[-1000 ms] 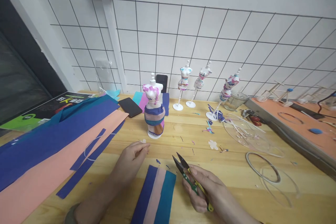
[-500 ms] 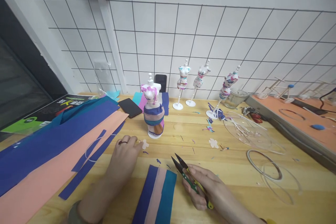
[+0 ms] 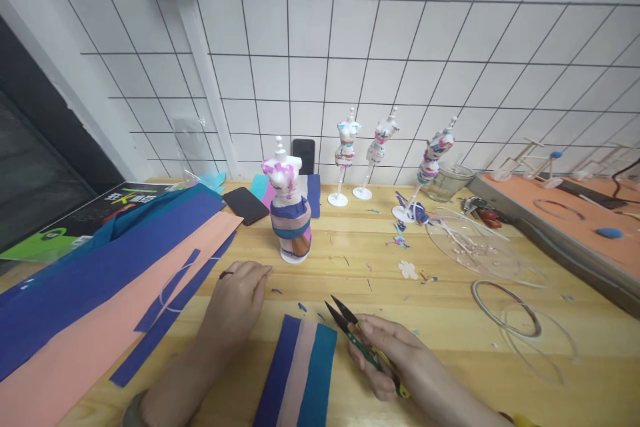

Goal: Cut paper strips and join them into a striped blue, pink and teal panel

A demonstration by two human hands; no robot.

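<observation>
My right hand [image 3: 387, 353] grips a pair of thread snips [image 3: 357, 340] with dark blades parted and a green and yellow handle. Below the blades lies a striped piece [image 3: 305, 373] of blue, pale pink and teal. My left hand [image 3: 240, 297] rests on the table with fingers curled together, its fingertips mostly hidden. Whatever may be under them does not show. Just beyond it stands a small white dress form [image 3: 285, 177], its lower half wrapped in blue, pink, teal and brown bands. A pale flower-shaped cutout [image 3: 408, 269] lies to the right.
Long blue and peach sheets [image 3: 125, 280] with loose blue strips cover the left side. Three small dress forms [image 3: 345, 147] stand at the back near a glass bowl [image 3: 447, 181]. Phones [image 3: 246, 205], scraps, a round clear disc [image 3: 475, 247] and a hoop [image 3: 506, 308] lie around.
The pale flower cutout at my left fingertips has gone from sight as those fingers closed in. My right hand and the snips have hardly moved. The view has shifted slightly.
</observation>
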